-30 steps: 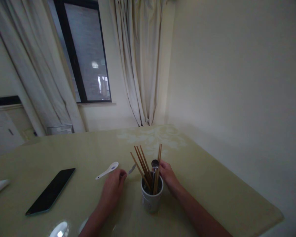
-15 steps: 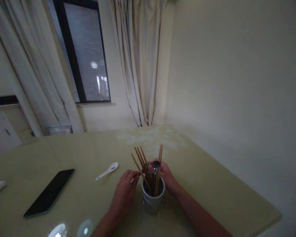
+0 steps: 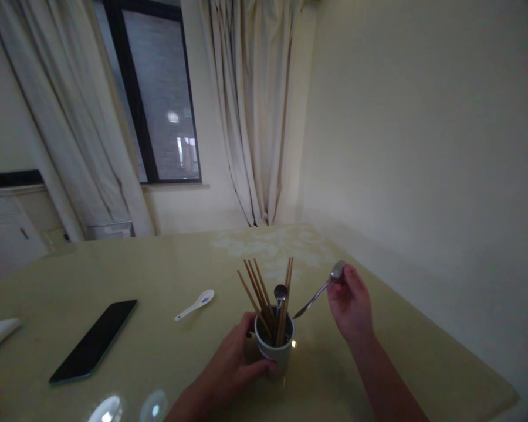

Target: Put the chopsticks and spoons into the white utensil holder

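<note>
**Metal spoon held above the table beside the utensil cup**

Head view. Item count: one white cup (image 3: pixel 273 346); about six wooden chopsticks (image 3: pixel 259 291) standing in it, the exact number not resolvable; two metal spoons; one white ceramic spoon (image 3: pixel 195 305); one dark phone (image 3: pixel 94 340); two hands.

The first metal spoon (image 3: pixel 319 291) is clear of the cup, in the air to its right, above the yellow-green table (image 3: pixel 167 264). Its long axis runs diagonally: the bowl end points up and to the right, at the fingertips, and the handle tip points down and to the left, ending near the cup rim without touching it. The second metal spoon (image 3: pixel 280 295) stands nearly upright in the cup, bowl end up, between the chopsticks.

The right hand (image 3: pixel 351 305) is raised, forearm angled up from the lower right, fingers pinched on the bowl end of the first spoon. The left hand (image 3: pixel 233 366) lies low at the left side of the cup, fingers curled around the cup wall, gripping it.

The ceramic spoon lies flat on the table left of the cup, well apart from it. The phone lies flat further left, screen up.
</note>
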`<act>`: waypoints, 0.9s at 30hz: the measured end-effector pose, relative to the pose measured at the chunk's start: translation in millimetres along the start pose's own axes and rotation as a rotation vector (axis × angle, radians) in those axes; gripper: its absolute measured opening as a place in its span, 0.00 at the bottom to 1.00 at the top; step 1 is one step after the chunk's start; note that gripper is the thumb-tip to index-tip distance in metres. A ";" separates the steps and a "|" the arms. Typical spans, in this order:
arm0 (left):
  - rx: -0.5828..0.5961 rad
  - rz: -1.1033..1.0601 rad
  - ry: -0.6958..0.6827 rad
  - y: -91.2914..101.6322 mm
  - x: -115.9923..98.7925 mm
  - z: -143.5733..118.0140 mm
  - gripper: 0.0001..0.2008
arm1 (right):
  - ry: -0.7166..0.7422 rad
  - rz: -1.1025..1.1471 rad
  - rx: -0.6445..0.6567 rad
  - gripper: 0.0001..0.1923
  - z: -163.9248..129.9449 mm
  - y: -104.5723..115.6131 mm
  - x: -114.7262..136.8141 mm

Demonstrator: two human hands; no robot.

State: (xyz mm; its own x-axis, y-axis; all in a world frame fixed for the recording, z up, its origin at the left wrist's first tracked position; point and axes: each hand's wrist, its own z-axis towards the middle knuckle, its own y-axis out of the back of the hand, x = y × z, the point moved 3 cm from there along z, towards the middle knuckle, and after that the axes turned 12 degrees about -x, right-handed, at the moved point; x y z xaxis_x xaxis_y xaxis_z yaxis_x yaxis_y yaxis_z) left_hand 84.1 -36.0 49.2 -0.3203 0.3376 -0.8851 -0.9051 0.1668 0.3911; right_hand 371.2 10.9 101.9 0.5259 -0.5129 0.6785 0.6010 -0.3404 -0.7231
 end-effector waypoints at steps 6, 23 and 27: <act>0.010 -0.034 -0.033 11.6 -5.1 3.3 0.32 | 0.011 -0.429 0.429 0.16 -43.3 -28.9 -19.7; -0.531 0.889 0.009 96.6 66.9 16.3 0.19 | -0.220 -0.710 0.454 0.32 -42.1 -9.0 -106.4; -0.492 1.026 0.149 114.2 77.7 14.3 0.19 | -0.221 -0.731 0.476 0.30 -40.9 -7.7 -113.5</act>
State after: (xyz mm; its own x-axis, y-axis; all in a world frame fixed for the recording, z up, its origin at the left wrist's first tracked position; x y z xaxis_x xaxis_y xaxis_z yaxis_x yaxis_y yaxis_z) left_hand -40.2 22.5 28.7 -0.9706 -0.0131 -0.2404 -0.1995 -0.5151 0.8336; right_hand 282.3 39.5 25.1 -0.0113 -0.1166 0.9931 0.9908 -0.1349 -0.0046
